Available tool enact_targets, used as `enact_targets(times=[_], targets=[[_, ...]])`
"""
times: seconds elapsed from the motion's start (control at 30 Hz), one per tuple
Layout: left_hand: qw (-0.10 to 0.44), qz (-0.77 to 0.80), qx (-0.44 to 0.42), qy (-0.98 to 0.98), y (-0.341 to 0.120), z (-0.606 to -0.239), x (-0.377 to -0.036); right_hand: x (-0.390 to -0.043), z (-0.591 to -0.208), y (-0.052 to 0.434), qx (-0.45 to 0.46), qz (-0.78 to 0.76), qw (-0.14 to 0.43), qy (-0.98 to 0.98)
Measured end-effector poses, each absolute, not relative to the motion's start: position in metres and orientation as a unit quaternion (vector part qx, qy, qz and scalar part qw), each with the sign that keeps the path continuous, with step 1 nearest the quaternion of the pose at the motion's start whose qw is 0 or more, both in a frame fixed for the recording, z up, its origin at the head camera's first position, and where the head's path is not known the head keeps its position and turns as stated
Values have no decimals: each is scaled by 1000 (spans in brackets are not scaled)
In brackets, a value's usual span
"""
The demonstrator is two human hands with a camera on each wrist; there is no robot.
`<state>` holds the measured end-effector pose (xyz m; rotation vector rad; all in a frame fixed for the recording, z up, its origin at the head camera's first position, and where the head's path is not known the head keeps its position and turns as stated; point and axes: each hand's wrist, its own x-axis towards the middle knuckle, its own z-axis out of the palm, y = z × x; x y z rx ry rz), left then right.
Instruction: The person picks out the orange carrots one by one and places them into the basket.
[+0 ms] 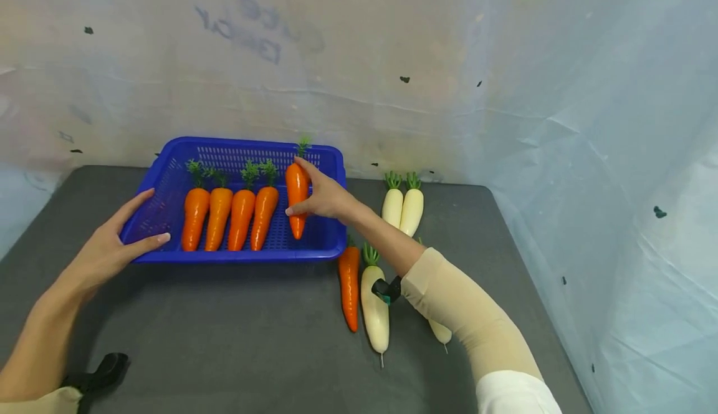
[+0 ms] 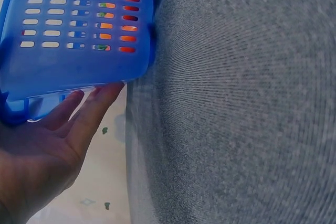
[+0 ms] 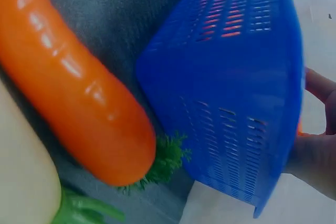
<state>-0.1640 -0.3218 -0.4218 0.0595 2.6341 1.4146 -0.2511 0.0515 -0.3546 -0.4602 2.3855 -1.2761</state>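
Observation:
A blue plastic basket (image 1: 314, 255) sits at the back of the grey table. My left hand (image 1: 106, 249) holds its left end, thumb over the rim; in the left wrist view, fingers (image 2: 100, 109) lie against the outside. Inside the basket, my right hand (image 1: 325, 196) pinches a carrot (image 1: 297, 199) with a green top between thumb and fingers. Several other carrots (image 1: 244, 214) lie side by side to its left, tops toward the back. In the right wrist view the basket wall (image 3: 220, 72) hides most of that hand and the held carrot.
One more carrot (image 1: 349, 289) lies on the table before the basket's right corner, beside a white radish (image 1: 374, 314). Two white radishes (image 1: 412, 211) lie farther back; another radish (image 1: 440, 332) is partly under my right arm. Plastic sheeting (image 1: 392, 121) hangs behind the table.

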Motion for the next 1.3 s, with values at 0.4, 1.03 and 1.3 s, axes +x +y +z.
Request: enact_targets(times=[0.4, 1.03, 1.3], targets=[[75, 469, 25, 880, -322, -423, -166, -259, -378, 30, -132, -428, 175, 877], [72, 467, 21, 881, -320, -424, -164, -269, -393, 11, -99, -307, 202, 925], [74, 456, 26, 886, -323, -428, -165, -272, -396, 8, -84, -342, 235, 906]])
